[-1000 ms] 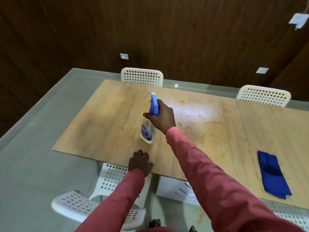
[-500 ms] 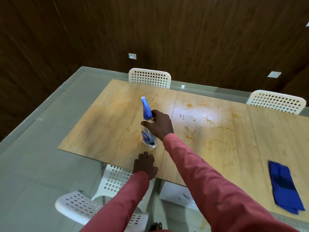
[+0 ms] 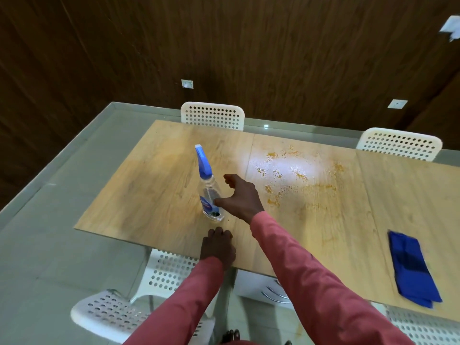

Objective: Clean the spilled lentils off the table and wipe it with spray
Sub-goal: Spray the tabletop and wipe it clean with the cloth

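A clear spray bottle [image 3: 208, 190] with a blue nozzle stands upright on the wooden table [image 3: 154, 185]. My right hand [image 3: 240, 197] hovers just right of it, fingers spread and holding nothing. My left hand [image 3: 217, 247] rests on the table's near edge. Orange lentil residue and wet droplets [image 3: 286, 175] spread across the table's middle. A folded blue cloth [image 3: 410, 267] lies near the right front edge.
White perforated chairs stand at the far side [image 3: 212, 115] [image 3: 399, 144] and at the near side [image 3: 139, 300]. A glass sheet [image 3: 62, 195] extends beyond the wood on the left. A dark wooden wall rises behind.
My right hand set the spray bottle down on the table and let go of it; its fingers have opened beside the bottle. My left hand has stayed at the table edge.
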